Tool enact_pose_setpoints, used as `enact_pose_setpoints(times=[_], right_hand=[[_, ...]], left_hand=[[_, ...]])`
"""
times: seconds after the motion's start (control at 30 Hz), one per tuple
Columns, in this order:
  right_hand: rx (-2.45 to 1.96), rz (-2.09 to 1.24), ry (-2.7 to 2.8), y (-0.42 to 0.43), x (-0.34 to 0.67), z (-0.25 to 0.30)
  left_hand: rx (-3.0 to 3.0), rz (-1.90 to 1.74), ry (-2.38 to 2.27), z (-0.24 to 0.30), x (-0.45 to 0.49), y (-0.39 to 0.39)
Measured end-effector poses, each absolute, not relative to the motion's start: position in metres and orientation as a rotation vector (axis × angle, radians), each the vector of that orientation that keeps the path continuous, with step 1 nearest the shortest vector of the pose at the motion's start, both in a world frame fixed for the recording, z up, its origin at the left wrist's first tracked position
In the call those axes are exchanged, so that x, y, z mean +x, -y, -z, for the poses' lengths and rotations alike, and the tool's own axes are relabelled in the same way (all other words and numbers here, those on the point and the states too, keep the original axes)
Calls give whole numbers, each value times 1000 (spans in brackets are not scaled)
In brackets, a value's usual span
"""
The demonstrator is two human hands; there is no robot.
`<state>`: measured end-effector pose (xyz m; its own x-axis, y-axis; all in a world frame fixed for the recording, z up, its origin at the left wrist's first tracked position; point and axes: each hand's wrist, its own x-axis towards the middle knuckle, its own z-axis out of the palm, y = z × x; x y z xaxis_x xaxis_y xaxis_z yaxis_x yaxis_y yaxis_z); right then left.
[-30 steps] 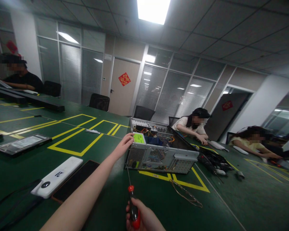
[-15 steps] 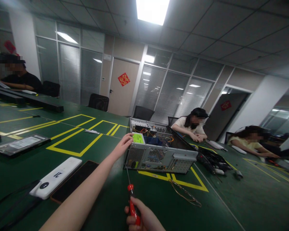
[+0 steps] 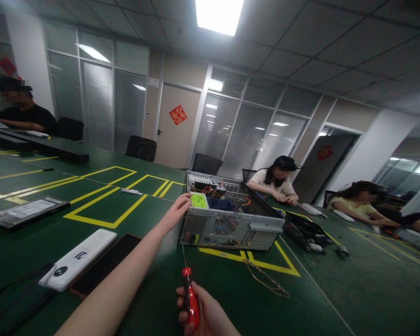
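An open computer case (image 3: 231, 224) lies on its side on the green table (image 3: 231, 298), its rear panel facing me and coloured wires showing inside. My left hand (image 3: 177, 211) reaches out and rests on the case's top left corner, beside a bright green label (image 3: 199, 200); its fingers curl over the edge. My right hand (image 3: 203, 315) is near the bottom of the view, closed round the red handle of a screwdriver (image 3: 189, 294) whose thin shaft points up toward the case without touching it.
A white power bank (image 3: 77, 259) and a dark phone (image 3: 105, 263) lie to my left, a flat panel (image 3: 24, 210) farther left. Loose wire (image 3: 266, 280) lies before the case, black cables (image 3: 304, 233) to its right. Other people sit at the left and right.
The view has drifted slightly; my right hand with the screwdriver has risen a little and shifted left. My left hand stays on the case's corner.
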<state>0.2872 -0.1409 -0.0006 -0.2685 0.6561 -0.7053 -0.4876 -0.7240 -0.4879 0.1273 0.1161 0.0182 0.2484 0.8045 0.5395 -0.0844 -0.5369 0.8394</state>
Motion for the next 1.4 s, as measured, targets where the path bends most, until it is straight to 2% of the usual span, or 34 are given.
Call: enact_pose_setpoints(times=[0.67,1.03,1.4], right_hand=[[-963,-2104,749,143,297,44],[-1220,-2005,663,138,300,40],[-1052,-2110,680,137,301,45]], left_hand=[[1725,-1432,-671,-16,128,-119],[1710,-1470,-686,-10,138,-122],[1730,-1406,-678,-15,131,-120]])
